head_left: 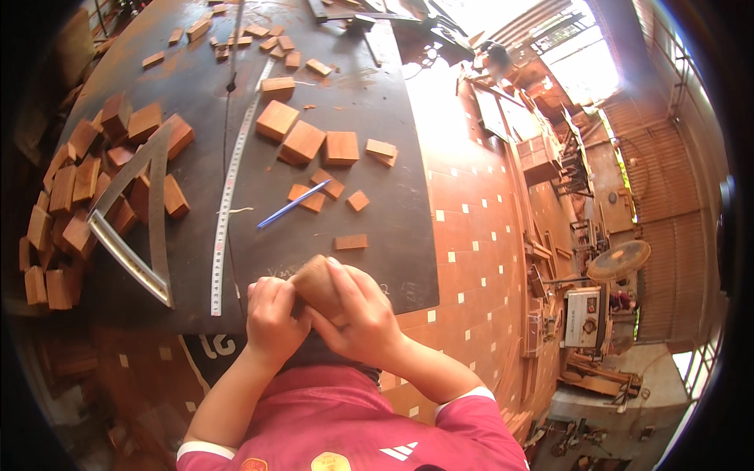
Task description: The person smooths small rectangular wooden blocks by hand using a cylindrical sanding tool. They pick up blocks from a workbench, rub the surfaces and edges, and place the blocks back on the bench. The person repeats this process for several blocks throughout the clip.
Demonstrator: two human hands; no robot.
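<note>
Close to my body, at the near edge of the dark table, a tilted wooden block is between my two hands. My right hand wraps it from the right, fingers along its upper side. My left hand is closed at the block's left side, with curled fingers and the thumb against it; its palm side is hidden. Just beyond lie a small flat wooden piece and a blue pen resting across another piece. Larger wooden blocks stand farther off.
A measuring tape strip runs along the table. At left, a metal triangular frame leans over a heap of wooden blocks. Small offcuts lie at the far end. Right of the table is a tiled floor, with machinery beyond.
</note>
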